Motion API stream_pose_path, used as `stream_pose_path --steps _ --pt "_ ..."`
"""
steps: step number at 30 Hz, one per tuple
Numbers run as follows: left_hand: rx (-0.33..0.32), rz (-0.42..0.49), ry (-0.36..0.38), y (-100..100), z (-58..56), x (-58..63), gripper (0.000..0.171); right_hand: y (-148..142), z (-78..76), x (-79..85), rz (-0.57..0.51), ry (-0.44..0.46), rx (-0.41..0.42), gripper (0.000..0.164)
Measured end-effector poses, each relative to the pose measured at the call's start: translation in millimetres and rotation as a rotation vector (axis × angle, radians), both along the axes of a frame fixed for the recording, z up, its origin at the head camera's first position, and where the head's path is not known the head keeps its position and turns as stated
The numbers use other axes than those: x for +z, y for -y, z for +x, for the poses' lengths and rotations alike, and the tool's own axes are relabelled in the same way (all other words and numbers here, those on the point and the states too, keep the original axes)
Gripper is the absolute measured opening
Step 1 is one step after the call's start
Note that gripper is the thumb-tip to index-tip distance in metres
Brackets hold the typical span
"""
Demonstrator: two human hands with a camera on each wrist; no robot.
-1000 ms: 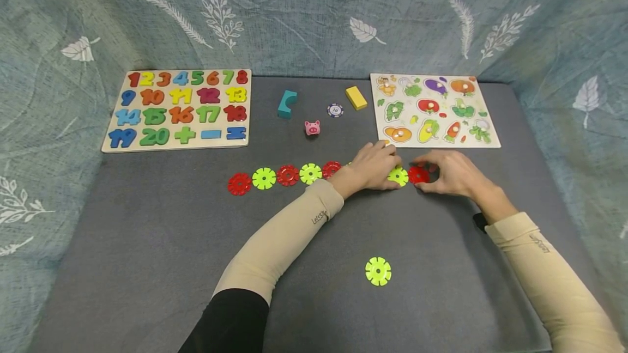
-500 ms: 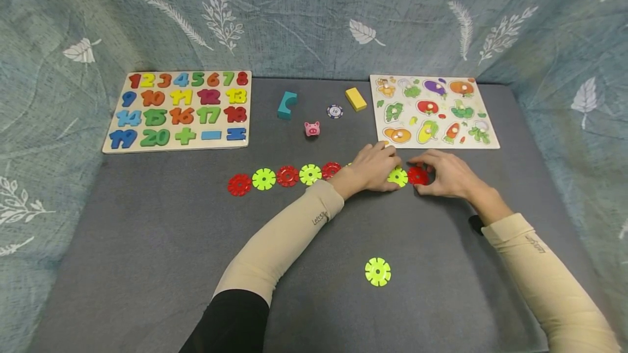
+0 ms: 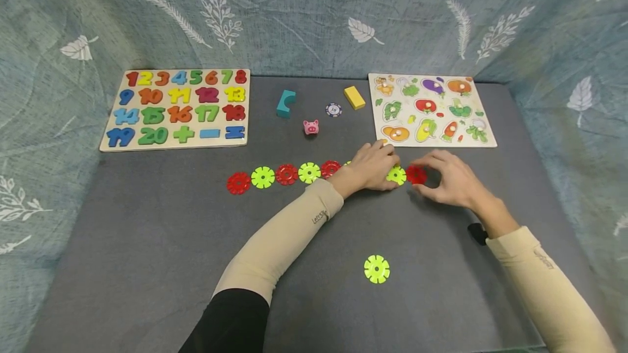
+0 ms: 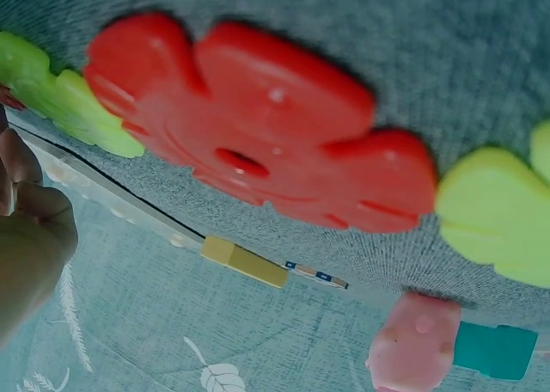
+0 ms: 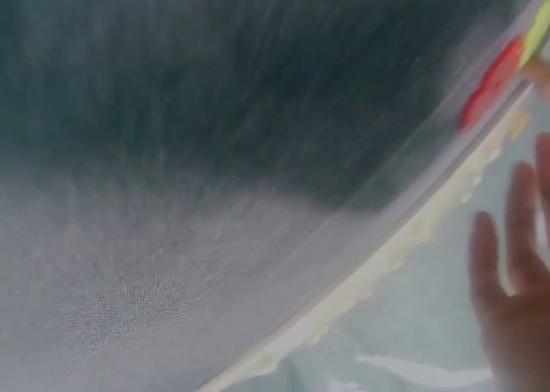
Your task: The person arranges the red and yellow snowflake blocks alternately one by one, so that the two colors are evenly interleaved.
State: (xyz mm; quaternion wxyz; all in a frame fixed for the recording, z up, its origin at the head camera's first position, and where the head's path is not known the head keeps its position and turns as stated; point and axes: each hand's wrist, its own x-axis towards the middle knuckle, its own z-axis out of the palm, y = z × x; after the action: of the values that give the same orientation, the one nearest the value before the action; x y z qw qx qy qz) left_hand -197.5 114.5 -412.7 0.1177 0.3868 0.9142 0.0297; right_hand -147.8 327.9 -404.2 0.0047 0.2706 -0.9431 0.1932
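Observation:
A row of red and yellow-green notched plastic discs runs across the dark table. My left hand (image 3: 370,166) grips the yellow-green disc (image 3: 396,175) near the row's right end, thumb on its near side. The hand hides part of the row; in the left wrist view a red disc (image 4: 249,125) lies there between yellow-green ones. At the row's end lies a red disc (image 3: 416,175), touching the yellow-green one. My right hand (image 3: 453,178) is around it with thumb and fingers parted; in the right wrist view the spread fingers stand apart from the red disc (image 5: 491,84).
A single yellow-green disc (image 3: 376,269) lies nearer the front. Behind the row are a pink pig (image 3: 311,127), a poker chip (image 3: 333,109), a teal block (image 3: 286,103) and a yellow block (image 3: 354,97). A number board (image 3: 191,144) and a vegetable board (image 3: 436,143) flank them.
My right hand's thumb and fingers have loosened from the end red disc and drawn slightly apart. The left hand stays in place on the row.

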Motion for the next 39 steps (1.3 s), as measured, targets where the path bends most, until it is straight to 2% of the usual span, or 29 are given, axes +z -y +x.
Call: stream_pose_path --steps 3,7,14,22,25,31,39 --pt "-0.004 -0.001 -0.002 -0.1 0.6 -1.1 0.053 7.3 11.6 1.5 -0.021 -0.068 0.082 0.031" --pt "0.0 -0.004 -0.003 -0.3 0.4 -1.3 0.054 23.4 28.1 5.3 -0.017 -0.038 0.196 0.027" --pt "0.004 0.007 -0.01 -0.2 -1.8 -0.6 0.053 53.2 57.5 9.0 0.044 0.076 0.374 0.037" --pt "0.009 0.016 0.004 0.9 -1.8 -0.5 0.052 78.2 85.4 4.7 0.18 0.081 0.516 0.057" --pt "0.008 0.022 0.009 0.7 -1.8 -1.3 0.052 84.8 92.5 2.8 0.202 0.072 0.558 0.059" --pt "0.005 0.027 0.014 0.2 -1.8 0.1 0.053 93.8 98.9 2.3 0.195 0.047 0.608 0.048" --pt "0.004 0.06 -0.015 -4.5 1.0 5.5 0.057 98.9 104.1 2.1 0.182 0.018 0.608 0.045"
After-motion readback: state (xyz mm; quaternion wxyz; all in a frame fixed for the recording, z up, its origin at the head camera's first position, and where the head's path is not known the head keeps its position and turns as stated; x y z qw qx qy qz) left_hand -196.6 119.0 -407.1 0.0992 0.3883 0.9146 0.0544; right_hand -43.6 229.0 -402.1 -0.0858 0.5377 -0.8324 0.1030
